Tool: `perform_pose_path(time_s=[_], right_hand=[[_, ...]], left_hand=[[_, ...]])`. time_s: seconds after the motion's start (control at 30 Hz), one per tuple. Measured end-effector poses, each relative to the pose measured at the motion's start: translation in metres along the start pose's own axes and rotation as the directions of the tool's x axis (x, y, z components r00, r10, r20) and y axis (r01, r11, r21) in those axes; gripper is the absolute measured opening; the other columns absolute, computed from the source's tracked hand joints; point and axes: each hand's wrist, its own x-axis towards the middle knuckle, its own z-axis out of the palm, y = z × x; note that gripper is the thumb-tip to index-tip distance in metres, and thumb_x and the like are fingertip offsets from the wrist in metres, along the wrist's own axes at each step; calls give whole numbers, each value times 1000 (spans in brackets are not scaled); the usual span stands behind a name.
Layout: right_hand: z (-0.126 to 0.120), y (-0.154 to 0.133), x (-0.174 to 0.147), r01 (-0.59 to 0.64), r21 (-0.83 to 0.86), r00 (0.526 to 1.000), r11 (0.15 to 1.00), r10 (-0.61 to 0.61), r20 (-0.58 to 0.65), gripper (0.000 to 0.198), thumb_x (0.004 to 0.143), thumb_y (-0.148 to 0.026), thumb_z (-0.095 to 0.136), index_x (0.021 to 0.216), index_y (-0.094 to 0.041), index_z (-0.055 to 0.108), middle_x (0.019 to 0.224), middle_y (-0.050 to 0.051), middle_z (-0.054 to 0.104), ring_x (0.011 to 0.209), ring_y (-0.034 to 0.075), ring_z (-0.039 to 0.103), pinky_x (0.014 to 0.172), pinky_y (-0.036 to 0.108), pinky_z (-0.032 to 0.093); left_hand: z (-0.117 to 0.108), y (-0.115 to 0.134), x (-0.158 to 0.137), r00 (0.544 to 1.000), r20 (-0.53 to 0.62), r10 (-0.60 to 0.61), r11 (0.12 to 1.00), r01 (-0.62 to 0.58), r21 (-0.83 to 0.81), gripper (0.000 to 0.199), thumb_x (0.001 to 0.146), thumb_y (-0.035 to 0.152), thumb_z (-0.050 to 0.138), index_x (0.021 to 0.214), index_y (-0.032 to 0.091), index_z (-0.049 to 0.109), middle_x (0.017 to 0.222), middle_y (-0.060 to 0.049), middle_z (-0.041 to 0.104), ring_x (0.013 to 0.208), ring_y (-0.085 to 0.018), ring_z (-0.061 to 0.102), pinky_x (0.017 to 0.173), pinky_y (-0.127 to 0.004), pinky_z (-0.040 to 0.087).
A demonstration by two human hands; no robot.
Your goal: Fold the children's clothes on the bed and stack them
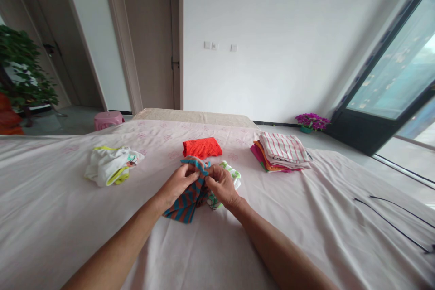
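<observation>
1. The blue-and-brown striped cloth (183,204) is in front of me, its top edge between my hands and its lower part hanging down towards the pale pink sheet (170,258); I can't tell how much of its weight the sheet bears.
2. I judge it light, soft and limp, with some stretch like knitwear; nothing about it looks fragile or slippery. It should crease and sag wherever I leave it unsupported.
3. An edge or corner seems the best hold, pinched between thumb and fingertips, with two points apart so it can be drawn flat.
4. My left hand (182,181) grasps the upper edge, thumb towards me, fingers curled behind the fabric.
5. My right hand (222,185) pinches the same edge just beside it, knuckles up; the green-and-white cloth (234,174) is partly hidden behind it.
6. Both forearms reach forward and converge, wrists low over the sheet. The red cloth (202,147) lies just beyond my fingers.
</observation>
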Motion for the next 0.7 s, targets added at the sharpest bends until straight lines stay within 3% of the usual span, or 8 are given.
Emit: perform_pose_path(time_s=[0.07, 0.2, 0.4, 0.7], right_hand=[[1, 1, 0, -1, -2, 1000, 1000, 1, 7, 3, 67, -18, 51, 70, -19, 52, 59, -4, 54, 52, 9, 45, 48, 20, 35], [0, 5, 0, -1, -49, 999, 999, -1, -40, 5, 67, -16, 50, 70, -19, 52, 60, -5, 53, 53, 9, 45, 48, 20, 35], [-5, 6, 1, 29, -253, 997, 967, -46, -60, 5, 66, -15, 48, 64, -20, 46, 57, -5, 48, 54, 10, 42, 49, 21, 31], [-7, 2, 0, 64, -388, 995, 919, -87, -41, 10, 66, -16, 48, 61, -21, 41, 57, -5, 43, 55, 10, 40, 51, 22, 29]], left_hand=[[1, 1, 0, 999, 30, 24, 999, -25, 30, 37, 74, 46, 69, 95, 15, 67, 98, -9, 72, 94, -24, 66, 89, -35, 49], [-2, 4, 1, 986, -76, 151, 962, -128, 241, 28, 82, 43, 59, 92, 18, 68, 91, -5, 72, 89, -22, 65, 81, -30, 49], [-8, 3, 0, 950, -108, 294, 756, -161, 635, 26, 89, 39, 48, 73, 22, 60, 66, 1, 59, 67, -17, 58, 66, -25, 40], [-11, 1, 1, 941, -145, 306, 643, -92, 760, 29, 92, 35, 41, 70, 23, 54, 62, 1, 55, 62, -16, 55, 61, -25, 30]])
